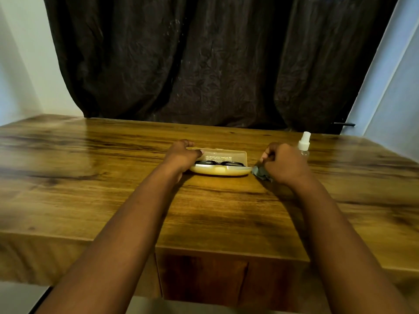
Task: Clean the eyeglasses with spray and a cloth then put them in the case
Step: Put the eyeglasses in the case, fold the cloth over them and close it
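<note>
**Glasses lying in the open case, cloth held beside it**

Dark, crumpled curtains (204,64) are hung behind a wooden counter (90,177) with strong grain, and pale walls are seen at both sides. Toward the far middle of the counter a yellowish translucent case (221,171) is laid open, its lid (226,155) raised at the back with printed text seen upside down on it. Black-framed eyeglasses (218,163) are seen lying inside the lower shell, folded, with both lenses facing up.

The left end of the case is gripped by the left hand (181,155): the thumb is laid along the lid's near edge and the fingers are curled over the far side. Just beside the right end of the case, a crumpled grey cloth (261,172) is clutched in the right hand (285,163), whose fingers are curled into a loose fist; part of the cloth is left showing below the hand, touching or nearly touching the corner of the case. A small clear spray bottle (303,143) with a white nozzle is stood upright just behind the right hand, partly hidden by it. Both bare forearms are stretched out across the counter from the near edge.
</note>
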